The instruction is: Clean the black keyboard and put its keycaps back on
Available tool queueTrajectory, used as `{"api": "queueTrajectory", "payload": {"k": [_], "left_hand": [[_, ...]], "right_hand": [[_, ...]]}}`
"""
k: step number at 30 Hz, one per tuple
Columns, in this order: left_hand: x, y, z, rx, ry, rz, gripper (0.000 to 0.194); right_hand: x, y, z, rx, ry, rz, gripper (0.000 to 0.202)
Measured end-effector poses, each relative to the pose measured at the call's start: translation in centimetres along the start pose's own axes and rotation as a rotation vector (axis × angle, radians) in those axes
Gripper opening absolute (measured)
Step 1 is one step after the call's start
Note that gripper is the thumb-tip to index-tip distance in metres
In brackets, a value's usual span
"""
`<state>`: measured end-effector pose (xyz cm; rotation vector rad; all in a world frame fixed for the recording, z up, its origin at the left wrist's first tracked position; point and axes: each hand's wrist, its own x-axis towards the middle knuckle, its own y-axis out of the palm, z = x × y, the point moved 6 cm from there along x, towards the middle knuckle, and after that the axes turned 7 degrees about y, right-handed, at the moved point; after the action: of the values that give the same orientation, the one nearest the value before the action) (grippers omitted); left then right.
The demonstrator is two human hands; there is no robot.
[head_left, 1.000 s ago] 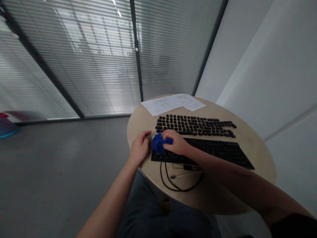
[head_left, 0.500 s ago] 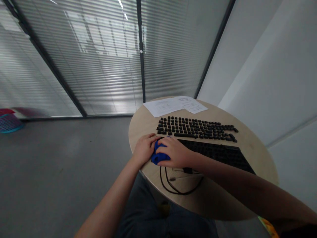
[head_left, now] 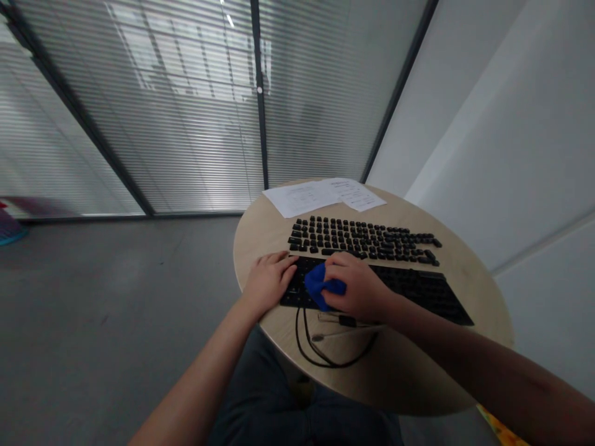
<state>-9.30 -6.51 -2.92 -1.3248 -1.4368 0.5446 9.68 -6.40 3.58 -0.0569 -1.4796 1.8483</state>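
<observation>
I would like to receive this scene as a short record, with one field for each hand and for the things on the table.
Left hand: at the left end of the black keyboard base, fingers extended
Right hand: gripping a blue cloth over the keyboard base
Keyboard base: lying across the round wooden table
Keycaps: black, loose, in rows beyond the base
Cable: dark, looped on the near side
Papers: printed white sheets, beyond the keycaps
</observation>
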Motion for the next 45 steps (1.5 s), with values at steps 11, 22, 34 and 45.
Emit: {"api": "queueTrajectory", "payload": {"k": [11,22,34,45], "left_hand": [[0.1,1.4,-1.8,0.025,-0.075,0.083,0.068],[0.9,1.5,-1.0,0.151,-0.002,-0.001,0.052],[1.1,1.4,-1.0,0.158,-0.022,-0.019,0.054],[1.1,1.5,-1.0,0.135,-0.049,-0.026,0.053]], "right_hand": [[3.3,4.6,-0.2,-0.098,0.055,0.15,0.021],[5.4,4.4,-2.5,-0.339,0.143,0.104,0.023],[-4.5,-1.8,-9.4,-0.45,0.393,0.188,0.031],[-20.8,-12.3,-20.8,-0.58,0.933,0.009,0.033]]}}
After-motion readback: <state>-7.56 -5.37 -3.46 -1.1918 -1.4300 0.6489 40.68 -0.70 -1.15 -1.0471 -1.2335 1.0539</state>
